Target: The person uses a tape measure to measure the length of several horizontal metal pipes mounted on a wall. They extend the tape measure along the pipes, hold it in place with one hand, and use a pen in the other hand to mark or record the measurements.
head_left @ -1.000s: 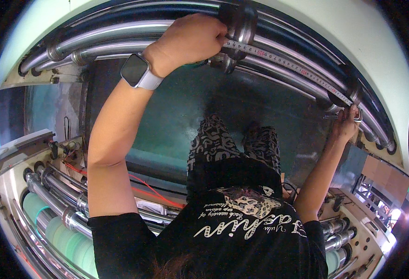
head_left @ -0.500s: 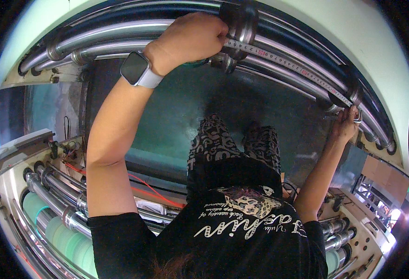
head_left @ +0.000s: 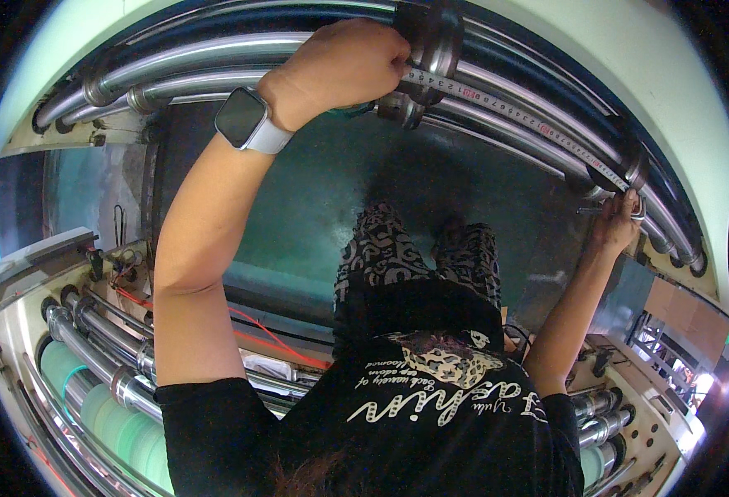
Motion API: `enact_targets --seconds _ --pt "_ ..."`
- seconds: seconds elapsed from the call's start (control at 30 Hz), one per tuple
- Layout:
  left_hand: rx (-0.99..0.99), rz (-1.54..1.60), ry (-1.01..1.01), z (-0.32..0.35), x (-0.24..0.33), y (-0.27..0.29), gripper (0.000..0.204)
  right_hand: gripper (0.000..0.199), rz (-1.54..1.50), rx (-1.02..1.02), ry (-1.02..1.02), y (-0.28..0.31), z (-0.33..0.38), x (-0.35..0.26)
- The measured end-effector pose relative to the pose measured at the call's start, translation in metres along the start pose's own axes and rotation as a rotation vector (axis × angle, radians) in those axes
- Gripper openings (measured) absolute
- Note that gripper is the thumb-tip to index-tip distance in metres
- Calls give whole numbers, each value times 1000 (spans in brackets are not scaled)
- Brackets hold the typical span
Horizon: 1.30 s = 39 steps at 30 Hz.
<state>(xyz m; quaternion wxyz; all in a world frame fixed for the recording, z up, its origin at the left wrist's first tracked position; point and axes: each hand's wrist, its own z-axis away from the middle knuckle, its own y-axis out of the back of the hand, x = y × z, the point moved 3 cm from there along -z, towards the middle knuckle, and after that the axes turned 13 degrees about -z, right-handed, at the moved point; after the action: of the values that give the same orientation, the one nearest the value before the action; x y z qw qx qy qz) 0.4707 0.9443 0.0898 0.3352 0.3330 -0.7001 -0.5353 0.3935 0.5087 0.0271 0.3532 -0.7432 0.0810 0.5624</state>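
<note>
A white tape measure is stretched along the shiny metal shafts of a machine. My left hand, closed, grips the tape at its left end beside a dark collar. A bit of teal shows under that hand, too covered to name. Far to the right, my right hand pinches the other end of the tape just below a second collar. A small shiny metal piece shows at its fingertips, its kind unclear. Between the hands the tape looks taut.
Pale machine housing curves around the far side. Behind me stands another machine part with metal rollers and green rolls. A red cable runs low on the left. Dark green floor lies beneath.
</note>
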Motion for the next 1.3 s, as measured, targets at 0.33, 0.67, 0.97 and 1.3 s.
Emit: enact_targets --seconds 0.33,0.67,0.97,1.3 --pt "-31 -21 8 2 0 0 19 13 25 67 23 -12 9 -4" --pt "-108 -37 5 0 3 7 18 13 57 113 -31 -2 3 -5" --pt "-375 113 69 24 20 17 15 9 77 46 -388 28 25 -35" --pt "-203 145 33 3 31 23 21 8 151 48 -177 -5 21 -37"
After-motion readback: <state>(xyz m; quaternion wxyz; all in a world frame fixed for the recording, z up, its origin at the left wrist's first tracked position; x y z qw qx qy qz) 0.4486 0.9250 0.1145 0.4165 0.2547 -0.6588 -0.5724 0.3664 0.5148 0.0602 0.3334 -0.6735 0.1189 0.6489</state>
